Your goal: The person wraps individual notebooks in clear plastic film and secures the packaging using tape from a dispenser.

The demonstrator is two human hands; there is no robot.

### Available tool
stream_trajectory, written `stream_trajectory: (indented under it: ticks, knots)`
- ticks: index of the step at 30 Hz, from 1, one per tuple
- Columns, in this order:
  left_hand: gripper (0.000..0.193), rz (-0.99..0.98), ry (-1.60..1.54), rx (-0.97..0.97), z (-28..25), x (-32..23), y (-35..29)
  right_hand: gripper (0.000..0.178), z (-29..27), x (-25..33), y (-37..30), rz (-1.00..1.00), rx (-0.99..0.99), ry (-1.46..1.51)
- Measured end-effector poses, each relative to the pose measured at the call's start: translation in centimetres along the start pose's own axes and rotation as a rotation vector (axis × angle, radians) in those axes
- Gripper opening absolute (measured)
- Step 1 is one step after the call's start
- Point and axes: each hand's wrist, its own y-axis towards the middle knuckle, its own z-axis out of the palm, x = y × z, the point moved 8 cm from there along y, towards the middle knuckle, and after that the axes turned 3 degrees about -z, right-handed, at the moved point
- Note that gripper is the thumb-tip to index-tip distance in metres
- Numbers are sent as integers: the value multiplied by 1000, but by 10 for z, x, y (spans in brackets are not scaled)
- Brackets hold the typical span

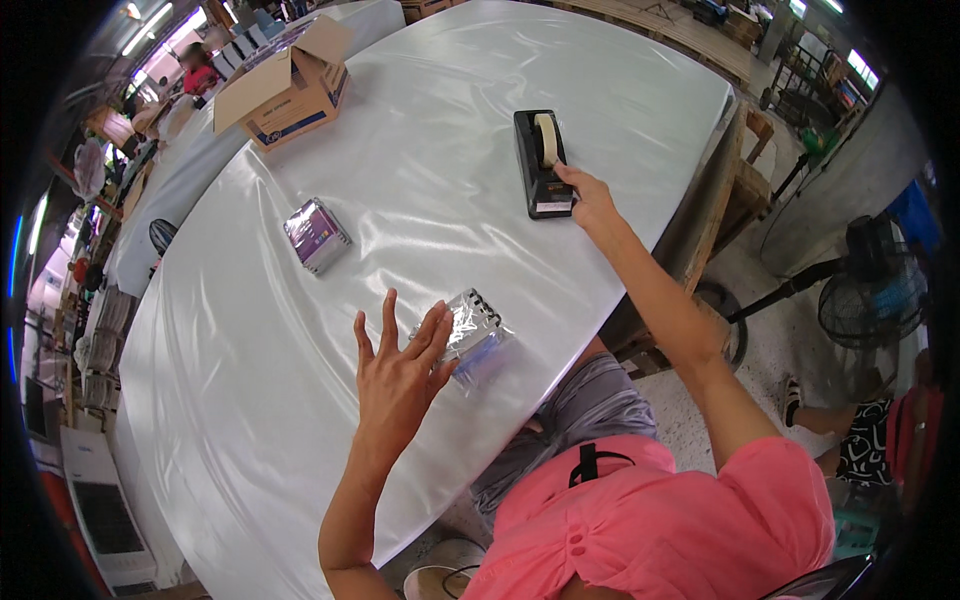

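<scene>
My left hand (pixel 400 372) has its fingers spread, with the index finger and thumb resting on a spiral-bound notebook in clear shiny wrap (pixel 472 325). Loose clear film, partly bluish, sticks out on the notebook's near side. Farther off to the right, my right hand (pixel 590 196) is closed at the right side of a black tape dispenser (pixel 531 172), fingertips just below its pale tape roll (pixel 546 138). Whether a strip of tape is between those fingers is hidden. Another wrapped spiral notebook, with a purple cover (pixel 316 236), lies apart on the left.
A whitish, wrinkled sheet covers the table (pixel 250 370). An open cardboard box (pixel 296 95) stands at the far left. Right of the table are a wooden frame (pixel 725 215), a black fan (pixel 872 290) and part of another person (pixel 865 440). Another person (pixel 200 72) is far back left.
</scene>
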Motion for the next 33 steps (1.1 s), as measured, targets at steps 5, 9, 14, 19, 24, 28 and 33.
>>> stream_trajectory:
  ticks: [5, 9, 14, 19, 24, 28, 33]
  knots:
    - [61, -28, -4, 26, 1, 2, -1, 27, -15, -11, -27, -95, 47, -171]
    - [61, -14, -12, 32, 1, -4, 3, 17, -46, -12, -30, -265, -16, -512]
    - [62, -32, -5, 33, -2, 2, -2, 17, -11, 27, -77, -726, -250, -1487]
    - [63, -15, -2, 14, 3, 2, -3, 21, 40, 15, -154, -88, 309, -760]
    - [57, -10, -3, 3, 0, 1, -2, 25, 88, -32, -255, 268, 485, -620]
    - [53, -15, -17, -16, 2, 2, -4, 28, 75, -52, -269, 138, 412, -714]
    - [53, -11, -38, -61, 4, 3, -7, 30, 51, -73, -275, 173, 343, -662]
